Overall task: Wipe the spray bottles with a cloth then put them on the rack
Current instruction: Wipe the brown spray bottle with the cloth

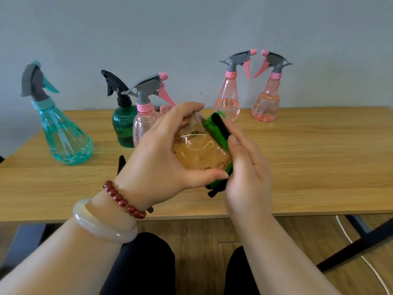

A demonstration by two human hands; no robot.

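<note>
Hands meet at mid-frame over a desk (308,167) of pale wood grain. The left hand (157,150), wearing a red bead bracelet (125,201) and a pale bangle (102,226), grips a clear spray bottle (200,150) tipped on its side above the desk's near edge. The right hand (246,167), its fingers nearly straight, presses a green and black cloth (214,128) against the bottle's base. Black parts showing under the left wrist may be the bottle's sprayer.

Five more bottles stand upright on the desk. A teal bottle (63,135) is at left, and a dark green bottle (123,128) stands just beside a pink bottle (142,126) behind the hands. Two more pink bottles (228,103) (266,103) stand at upper right with their nozzles facing each other. A plain grey wall (191,28) closes the scene, and wooden floor (202,262) shows below.
</note>
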